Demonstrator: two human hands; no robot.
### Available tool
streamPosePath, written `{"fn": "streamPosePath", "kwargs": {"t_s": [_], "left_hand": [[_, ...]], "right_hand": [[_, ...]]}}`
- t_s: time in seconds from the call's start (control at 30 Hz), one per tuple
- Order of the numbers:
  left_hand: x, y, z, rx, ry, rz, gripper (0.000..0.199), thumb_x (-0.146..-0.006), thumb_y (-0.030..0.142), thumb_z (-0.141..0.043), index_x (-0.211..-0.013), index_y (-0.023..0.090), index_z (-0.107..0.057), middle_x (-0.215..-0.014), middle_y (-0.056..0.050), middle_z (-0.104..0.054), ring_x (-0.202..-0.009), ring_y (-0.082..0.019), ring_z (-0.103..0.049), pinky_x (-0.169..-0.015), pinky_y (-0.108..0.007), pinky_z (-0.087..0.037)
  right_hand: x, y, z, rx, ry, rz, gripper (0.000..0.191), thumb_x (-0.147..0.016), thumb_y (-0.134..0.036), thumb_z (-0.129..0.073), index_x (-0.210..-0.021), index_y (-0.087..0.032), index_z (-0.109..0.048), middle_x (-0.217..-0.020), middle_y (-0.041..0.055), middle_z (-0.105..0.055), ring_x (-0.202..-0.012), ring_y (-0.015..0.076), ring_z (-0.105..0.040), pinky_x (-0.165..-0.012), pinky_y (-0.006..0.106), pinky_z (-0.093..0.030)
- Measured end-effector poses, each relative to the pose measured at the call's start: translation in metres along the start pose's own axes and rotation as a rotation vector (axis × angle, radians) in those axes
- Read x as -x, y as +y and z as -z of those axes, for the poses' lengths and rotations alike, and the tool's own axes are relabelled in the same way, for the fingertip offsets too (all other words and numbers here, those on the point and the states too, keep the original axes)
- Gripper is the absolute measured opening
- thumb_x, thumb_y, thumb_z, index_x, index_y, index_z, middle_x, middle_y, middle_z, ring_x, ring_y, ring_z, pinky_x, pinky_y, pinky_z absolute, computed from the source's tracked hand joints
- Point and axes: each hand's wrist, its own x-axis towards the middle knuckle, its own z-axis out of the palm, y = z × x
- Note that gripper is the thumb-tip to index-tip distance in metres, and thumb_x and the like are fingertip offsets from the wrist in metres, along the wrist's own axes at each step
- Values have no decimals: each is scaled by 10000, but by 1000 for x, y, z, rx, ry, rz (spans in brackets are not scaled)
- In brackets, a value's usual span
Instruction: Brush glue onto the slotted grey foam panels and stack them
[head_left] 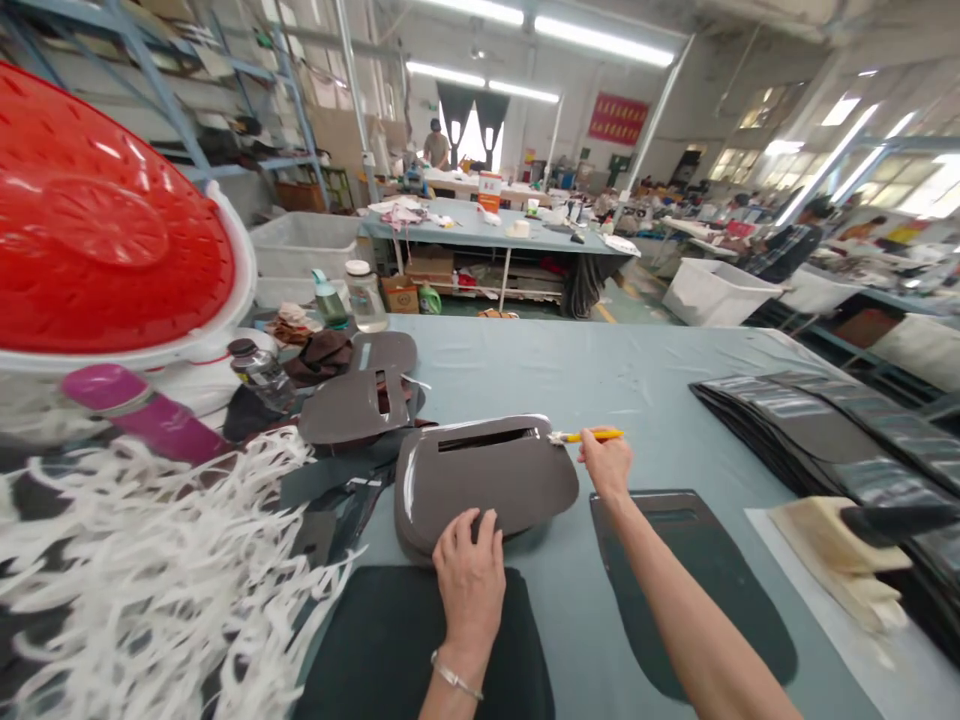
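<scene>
Right fingers (591,450) grasping leftward-pointing brush (572,437), panel (484,478), long axis nearly parallel to tabletop (637,385) far edge, left fingers (466,530) unclenched atop

Long white fluorescent tubes (604,40) glow above the far blue-topped table (465,228) with white metal legs (506,275). Behind that table there's a bright window (471,140) with black curtains (456,103), plus a red banner (619,118); blue metal shelving (154,90) is off to its left, greenish floor (637,303) to its right.
</scene>
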Motion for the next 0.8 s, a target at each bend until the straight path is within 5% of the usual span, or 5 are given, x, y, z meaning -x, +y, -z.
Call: {"fn": "streamPosePath", "kwargs": {"t_s": [0.27, 0.47, 0.6, 0.7, 0.8], "left_hand": [[-18, -4, 27, 203, -148, 75, 301, -909, 300, -366, -1078, 251, -609, -1105, -69, -613, -1031, -215, -537, -891, -405, -415], [-60, -58, 43, 456, -184, 230, 352, -918, 289, -291, -1146, 182, -537, -1122, -81, -622, -1035, -167, -571, -946, -346, -423], [-57, -77, 32, 361, -216, 122, 344, -902, 225, -299, -1142, 170, -539, -1095, -85, -607, -1030, -184, -547, -956, -371, -406], [-49, -71, 28, 247, -203, 56, 372, -908, 226, -290, -1204, 195, -513, -1092, -84, -573, -1011, -199, -523, -912, -382, -412], [-45, -56, 30, 71, -199, 39, 386, -911, 274, -323, -1257, 257, -492, -1038, -77, -543, -949, -215, -500, -834, -391, -419]], "right_hand": [[117, 3, 64, 94, 112, 108, 180, -756, -323, -516, -651, -183, -558, -569, -9, -586, -546, 142, -529, -596, 249, -387], [209, -49, 7, -315, -460, 425, 133, -822, -277, -519, -786, -178, -601, -723, 8, -625, -602, 109, -564, -610, 210, -438], [186, -6, 29, -205, -371, 312, 160, -830, -310, -534, -799, -172, -608, -666, -2, -602, -555, 106, -545, -585, 212, -433], [137, 37, 78, -50, -99, 201, 228, -797, -389, -575, -766, -166, -613, -617, -8, -589, -525, 117, -542, -545, 220, -419], [103, 35, 89, 6, 142, 137, 269, -777, -422, -591, -765, -156, -628, -617, 6, -610, -534, 134, -565, -560, 237, -431]]}}
